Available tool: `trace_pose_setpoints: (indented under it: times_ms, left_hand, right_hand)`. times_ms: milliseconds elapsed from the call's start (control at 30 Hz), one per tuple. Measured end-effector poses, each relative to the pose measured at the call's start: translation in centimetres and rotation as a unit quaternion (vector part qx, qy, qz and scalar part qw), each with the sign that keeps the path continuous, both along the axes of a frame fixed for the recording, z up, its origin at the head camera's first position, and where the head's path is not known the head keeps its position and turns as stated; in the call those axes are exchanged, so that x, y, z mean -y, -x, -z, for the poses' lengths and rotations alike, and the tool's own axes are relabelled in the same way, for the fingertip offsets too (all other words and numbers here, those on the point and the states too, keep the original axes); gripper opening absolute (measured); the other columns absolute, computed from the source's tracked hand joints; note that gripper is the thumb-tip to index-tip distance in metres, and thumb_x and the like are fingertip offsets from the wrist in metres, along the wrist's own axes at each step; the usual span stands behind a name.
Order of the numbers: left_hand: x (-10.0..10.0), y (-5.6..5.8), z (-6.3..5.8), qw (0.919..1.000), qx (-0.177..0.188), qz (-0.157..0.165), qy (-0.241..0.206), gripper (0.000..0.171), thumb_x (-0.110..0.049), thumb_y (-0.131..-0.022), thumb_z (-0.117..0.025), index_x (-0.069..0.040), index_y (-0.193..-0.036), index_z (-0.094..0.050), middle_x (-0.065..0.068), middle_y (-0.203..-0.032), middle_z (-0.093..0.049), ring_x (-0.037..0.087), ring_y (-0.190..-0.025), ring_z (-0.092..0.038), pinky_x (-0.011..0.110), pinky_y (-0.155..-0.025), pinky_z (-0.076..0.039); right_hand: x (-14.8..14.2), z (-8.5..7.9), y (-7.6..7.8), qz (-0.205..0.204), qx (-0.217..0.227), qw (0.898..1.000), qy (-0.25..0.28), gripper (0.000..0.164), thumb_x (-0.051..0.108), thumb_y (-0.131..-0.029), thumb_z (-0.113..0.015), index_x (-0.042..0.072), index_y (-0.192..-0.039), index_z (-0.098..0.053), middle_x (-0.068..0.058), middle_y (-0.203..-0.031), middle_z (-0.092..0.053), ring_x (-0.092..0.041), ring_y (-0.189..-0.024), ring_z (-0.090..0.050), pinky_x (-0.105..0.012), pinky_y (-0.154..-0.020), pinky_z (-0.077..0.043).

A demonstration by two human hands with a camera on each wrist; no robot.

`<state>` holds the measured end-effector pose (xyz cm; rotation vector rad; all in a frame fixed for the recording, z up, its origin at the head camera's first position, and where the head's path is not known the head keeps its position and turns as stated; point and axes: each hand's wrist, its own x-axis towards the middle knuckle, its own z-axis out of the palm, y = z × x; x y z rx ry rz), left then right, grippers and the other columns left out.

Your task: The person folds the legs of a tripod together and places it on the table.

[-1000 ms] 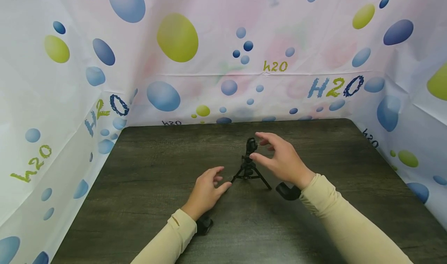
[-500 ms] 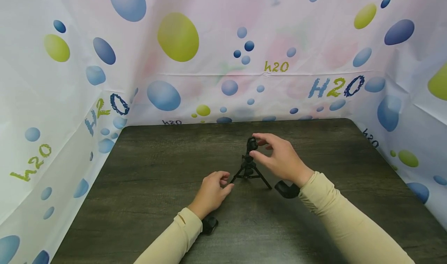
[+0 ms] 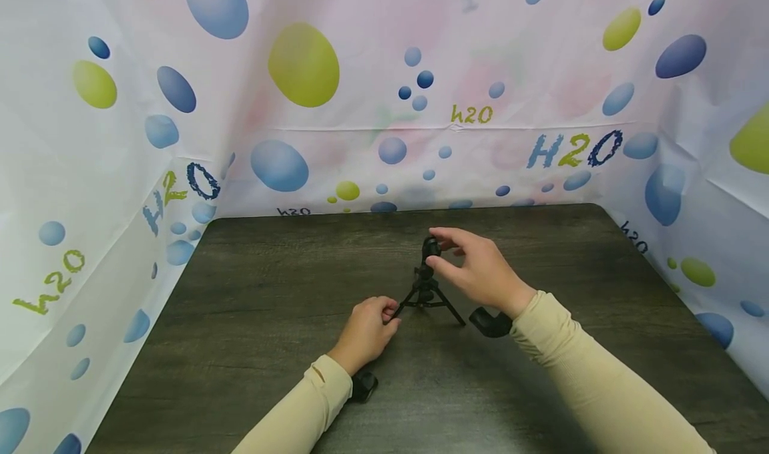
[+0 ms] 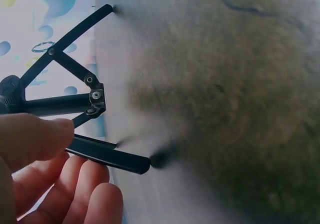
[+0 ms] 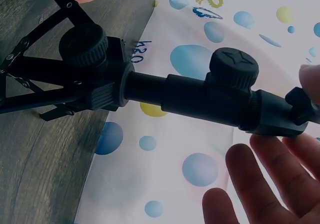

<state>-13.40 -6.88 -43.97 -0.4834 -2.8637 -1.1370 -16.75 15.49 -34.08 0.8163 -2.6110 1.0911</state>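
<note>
In the head view, a black mini tripod [image 3: 425, 294] stands upright with legs spread on a dark wood-grained table [image 3: 270, 267], a bubble-printed curtain [image 3: 360, 93] at the far side. The left hand [image 3: 365, 330] pinches its left leg [image 4: 110, 154]; the right hand [image 3: 483, 270], at right, curls thumb and fingers about the top.

In the left wrist view, that leg lies between thumb and fingers.

In the right wrist view, fingertips touch the tripod head [image 5: 277, 114], right of a star-marked knob [image 5: 234, 66].
</note>
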Motion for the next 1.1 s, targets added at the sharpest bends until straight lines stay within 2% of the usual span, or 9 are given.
trace_pose_setpoints:
  times_ms: [333, 500, 733, 1100]
  left_hand:
    - [-0.3, 0.41, 0.15, 0.9998, -0.019, 0.002, 0.011, 0.009, -0.003, -0.09, -0.074, -0.004, -0.097, -0.069, 0.002, -0.087, -0.064, 0.015, -0.079, -0.065, 0.029, -0.071, -0.055]
    - [-0.47, 0.62, 0.12, 0.9998, -0.006, -0.003, 0.02, 0.01, -0.006, -0.088, -0.077, -0.004, -0.095, -0.069, 0.0, -0.084, -0.063, 0.014, -0.077, -0.064, 0.031, -0.071, -0.055]
    - [-0.52, 0.82, 0.01, 0.9993, 0.017, -0.012, 0.03, 0.008, -0.009, -0.089, -0.076, -0.006, -0.093, -0.07, -0.002, -0.082, -0.063, 0.014, -0.076, -0.063, 0.033, -0.07, -0.054]
    - [-0.61, 0.9, 0.09, 0.9993, 0.013, -0.013, 0.033, 0.004, -0.01, -0.092, -0.073, -0.007, -0.093, -0.071, -0.003, -0.079, -0.063, 0.012, -0.07, -0.06, 0.031, -0.065, -0.053]
  right_hand:
    - [0.02, -0.08, 0.13, -0.01, 0.002, 1.0, 0.002, 0.048, 0.016, -0.097, -0.069, 0.0, -0.14, -0.056, -0.017, -0.129, -0.063, -0.028, -0.107, -0.065, -0.05, -0.091, -0.052]
    - [-0.07, 0.11, 0.07, -0.006, 0.012, 1.0, 0.009, 0.048, 0.016, -0.097, -0.069, 0.001, -0.14, -0.056, -0.016, -0.127, -0.064, -0.028, -0.107, -0.065, -0.051, -0.092, -0.051]
    - [0.03, 0.22, 0.09, -0.007, 0.019, 1.0, 0.018, 0.048, 0.016, -0.097, -0.069, 0.001, -0.14, -0.055, -0.016, -0.125, -0.064, -0.03, -0.107, -0.065, -0.046, -0.091, -0.053]
    - [0.12, 0.27, -0.04, -0.001, 0.032, 0.999, 0.025, 0.045, 0.015, -0.097, -0.069, 0.001, -0.138, -0.056, -0.017, -0.12, -0.065, -0.029, -0.104, -0.067, -0.045, -0.088, -0.054]
